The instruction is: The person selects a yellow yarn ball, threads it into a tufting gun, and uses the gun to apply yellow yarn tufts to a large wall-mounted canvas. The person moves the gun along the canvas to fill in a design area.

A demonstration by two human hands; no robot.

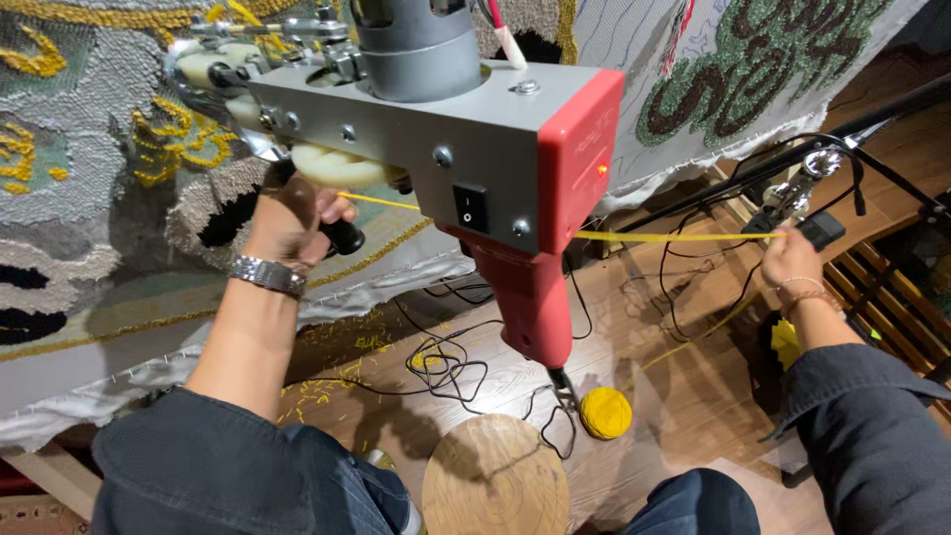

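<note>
A grey and red tufting gun (466,149) fills the upper middle of the view, its red grip hanging down. My left hand (292,218), with a metal watch at the wrist, is closed around the gun's black front handle beside the stretched cloth (89,198). A yellow yarn strand (674,236) runs taut from the gun out to the right. My right hand (791,256) pinches that strand at its far end. A yellow yarn ball (605,412) lies on the wooden floor below.
The cloth carries tufted grey, yellow, black and green patterns. Black cables (446,362) loop over the floor among yellow yarn scraps. A round wooden stool (493,481) stands between my knees. A black metal stand (822,149) and wooden slats are at the right.
</note>
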